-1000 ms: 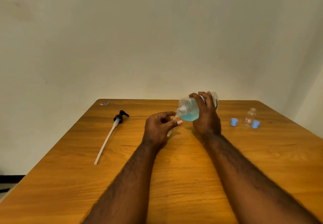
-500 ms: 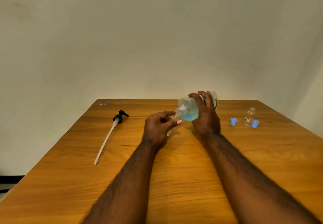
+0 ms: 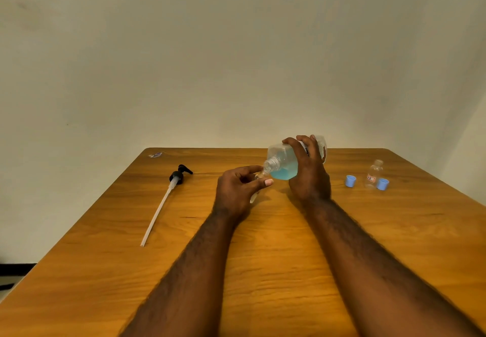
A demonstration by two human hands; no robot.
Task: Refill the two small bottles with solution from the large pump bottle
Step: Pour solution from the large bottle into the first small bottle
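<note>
2 openings must meet for this pour: the neck of the large bottle (image 3: 282, 161) and the mouth of the nearer small bottle (image 3: 254, 196). The right hand (image 3: 310, 178) grips the large bottle round its body, fingers (image 3: 302, 146) curled over the top. It holds the bottle above the table (image 3: 276, 247) with the long axis almost level and the neck pointing left and a little down. The blue solution (image 3: 285, 174) is pooled along the lower side, and I cannot tell whether it reaches the neck.

The left hand (image 3: 238, 192) pinches the nearer small bottle between thumb and fingers, just left of the neck and under it. Mouth and neck are touching or very close; I cannot tell which. The hand hides most of this small bottle.

In my judgement the next move is a little more tilt from the right hand, while the left hand holds the narrow mouth directly under the lip, because a spill is easy here.

The other small bottle (image 3: 373, 173) stands without a cap well apart on the right, between 2 blue caps (image 3: 350, 181). The pump (image 3: 176, 177) lies on the left.
</note>
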